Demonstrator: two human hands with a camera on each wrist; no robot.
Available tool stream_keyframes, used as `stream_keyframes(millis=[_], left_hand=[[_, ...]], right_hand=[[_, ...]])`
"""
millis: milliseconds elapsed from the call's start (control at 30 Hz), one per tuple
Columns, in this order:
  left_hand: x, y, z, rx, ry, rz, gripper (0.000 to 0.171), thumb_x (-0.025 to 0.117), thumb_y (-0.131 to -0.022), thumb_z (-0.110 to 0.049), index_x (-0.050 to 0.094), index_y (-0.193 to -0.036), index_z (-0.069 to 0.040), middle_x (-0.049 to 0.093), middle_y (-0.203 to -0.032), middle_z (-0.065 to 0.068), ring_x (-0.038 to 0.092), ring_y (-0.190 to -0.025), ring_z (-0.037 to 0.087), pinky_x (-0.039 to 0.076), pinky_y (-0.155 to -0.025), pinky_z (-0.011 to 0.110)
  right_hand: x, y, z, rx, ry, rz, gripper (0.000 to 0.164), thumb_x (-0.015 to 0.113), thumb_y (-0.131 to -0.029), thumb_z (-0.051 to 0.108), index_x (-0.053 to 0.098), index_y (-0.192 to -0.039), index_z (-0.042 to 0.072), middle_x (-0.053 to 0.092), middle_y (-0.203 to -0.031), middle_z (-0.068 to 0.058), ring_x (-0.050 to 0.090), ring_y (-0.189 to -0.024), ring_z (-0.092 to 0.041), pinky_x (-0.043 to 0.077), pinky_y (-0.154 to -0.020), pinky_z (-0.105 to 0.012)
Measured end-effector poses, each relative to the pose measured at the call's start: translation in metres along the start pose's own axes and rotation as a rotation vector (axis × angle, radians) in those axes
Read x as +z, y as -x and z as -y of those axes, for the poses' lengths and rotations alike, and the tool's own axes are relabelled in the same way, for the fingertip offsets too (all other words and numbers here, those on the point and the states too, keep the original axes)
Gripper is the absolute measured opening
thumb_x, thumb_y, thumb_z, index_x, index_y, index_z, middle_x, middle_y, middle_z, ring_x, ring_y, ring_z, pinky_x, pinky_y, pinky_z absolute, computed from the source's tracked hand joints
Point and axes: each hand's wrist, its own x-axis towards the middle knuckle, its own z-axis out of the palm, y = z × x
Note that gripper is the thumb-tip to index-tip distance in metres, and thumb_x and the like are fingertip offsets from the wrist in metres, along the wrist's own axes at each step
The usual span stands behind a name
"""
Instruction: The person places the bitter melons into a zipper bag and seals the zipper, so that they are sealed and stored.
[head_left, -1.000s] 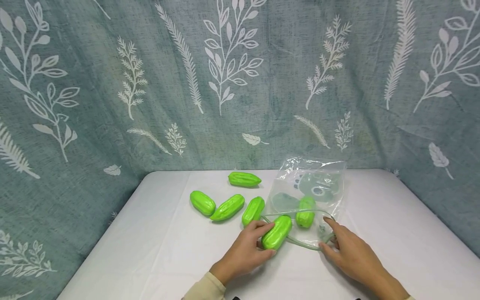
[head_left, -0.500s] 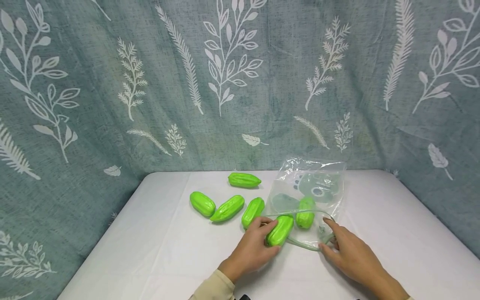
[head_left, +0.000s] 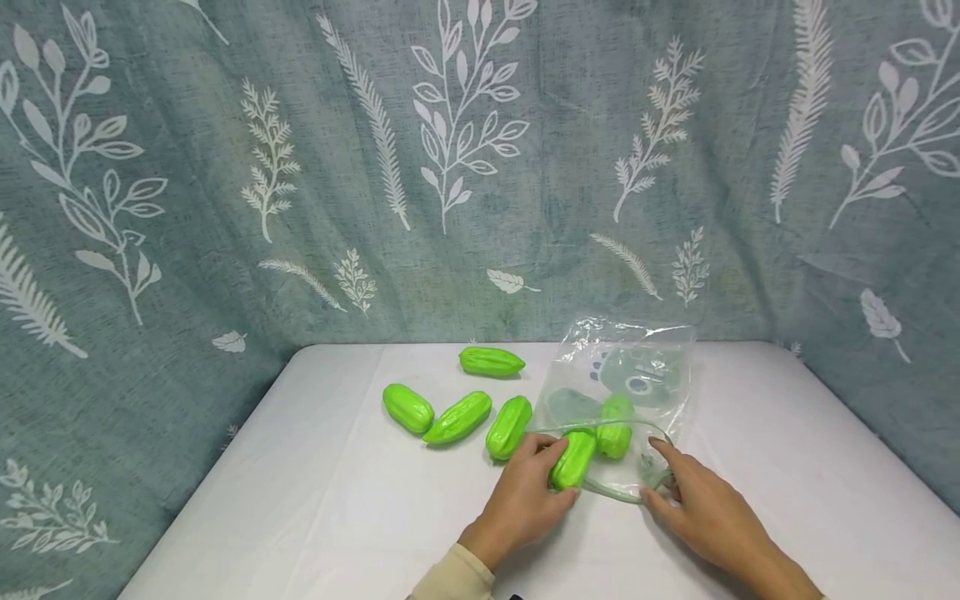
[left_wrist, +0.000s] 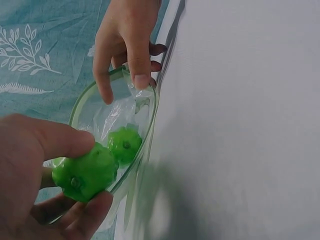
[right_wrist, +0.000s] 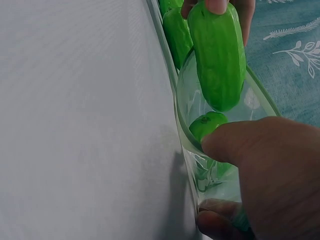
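vegetable [head_left: 574, 460], green, glossy, held tilted at the mouth of the clear bag [head_left: 678, 367]. probably light, stiff, slightly slippery; best taken round the middle. left grip [head_left: 525, 496] clamped on its near end, right grip [head_left: 701, 504] clamped on the bag rim [head_left: 615, 496]. one green piece [head_left: 616, 433] inside bag, four more pieces [head_left: 458, 417] left of it on white counter [head_left: 300, 500].

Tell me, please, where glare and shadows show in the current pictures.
Head view: bright, glints on the clear bag; left wrist view: dimmer, soft shadow on the table beside the bag; right wrist view: also dim, shadow near the right hand.
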Motion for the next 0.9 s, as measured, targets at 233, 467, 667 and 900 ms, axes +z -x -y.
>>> stream_keyframes(millis=[233,467,667,900], left_hand=[[0.003,-0.003,-0.005,0.009,-0.065,-0.013,0.06,0.08,-0.085,-0.018,0.058,-0.139,-0.002,0.055,-0.13,0.007,0.054,-0.121,0.016,0.045,-0.101,0.027],[0.006,-0.006,-0.007,0.019,-0.113,-0.047,0.058,0.08,-0.084,-0.017,0.06,-0.136,-0.001,0.057,-0.127,0.008,0.057,-0.118,0.018,0.046,-0.1,0.027],[0.008,-0.009,-0.008,0.03,-0.141,-0.091,0.055,0.08,-0.081,-0.015,0.063,-0.133,-0.005,0.061,-0.124,0.007,0.059,-0.115,0.019,0.047,-0.099,0.027],[0.011,-0.011,-0.007,0.093,-0.2,-0.155,0.048,0.084,-0.079,-0.017,0.069,-0.124,-0.013,0.065,-0.118,0.007,0.061,-0.106,0.021,0.05,-0.093,0.03]], right_hand=[[-0.001,0.0,0.001,0.006,0.008,0.009,0.073,0.077,-0.088,0.033,0.045,-0.148,0.007,0.06,-0.092,0.003,0.056,-0.079,-0.011,0.051,-0.067,-0.041],[-0.002,0.0,0.002,0.005,0.012,0.011,0.073,0.077,-0.088,0.033,0.045,-0.148,0.006,0.059,-0.091,0.004,0.054,-0.077,-0.01,0.05,-0.066,-0.04],[-0.001,0.001,0.001,0.001,0.008,0.006,0.073,0.077,-0.088,0.033,0.045,-0.148,0.007,0.06,-0.091,0.003,0.055,-0.078,-0.01,0.05,-0.066,-0.04],[0.0,0.001,0.0,-0.011,0.007,-0.013,0.072,0.077,-0.087,0.033,0.046,-0.147,0.008,0.061,-0.093,0.002,0.056,-0.079,-0.011,0.051,-0.067,-0.041]])
